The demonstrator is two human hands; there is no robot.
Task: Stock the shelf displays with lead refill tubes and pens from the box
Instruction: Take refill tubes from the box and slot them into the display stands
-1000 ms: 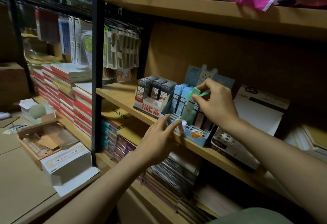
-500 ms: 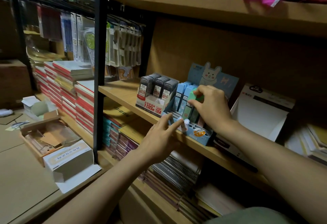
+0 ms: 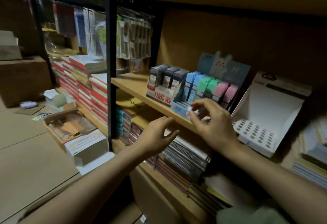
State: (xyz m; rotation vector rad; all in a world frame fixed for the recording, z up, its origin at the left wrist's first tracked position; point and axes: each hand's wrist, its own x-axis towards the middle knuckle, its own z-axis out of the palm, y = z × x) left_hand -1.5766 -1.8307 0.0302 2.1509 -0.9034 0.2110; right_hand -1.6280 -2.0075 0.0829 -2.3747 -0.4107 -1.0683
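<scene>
A person's two bare hands work at a wooden shelf in a dim stockroom. The right hand, fingers loosely curled, is at the front lip of a blue display near the shelf's front edge; its fingertips are at a small white-capped item there, too blurred to say whether they pinch it. The left hand hangs open in the air just below the shelf edge, fingers spread and relaxed, holding nothing.

Inside the blue display, refill tubes stand upright in pairs, long axis vertical, caps up: blue, then green, then pink from left to right. A backing card with a cartoon rabbit rises behind them.

To its left, touching it, a white tray printed with large red characters, not legible, holds three rows of dark grey tubes, also upright, with red-and-white labels too blurred to read.

To the right, a white display with a perforated base sits tilted back; its header bears a dark logo that cannot be read.

On the floor at left lies an open cardboard box, with a white box just beside it. Red-spined books are stacked near the black upright.
</scene>
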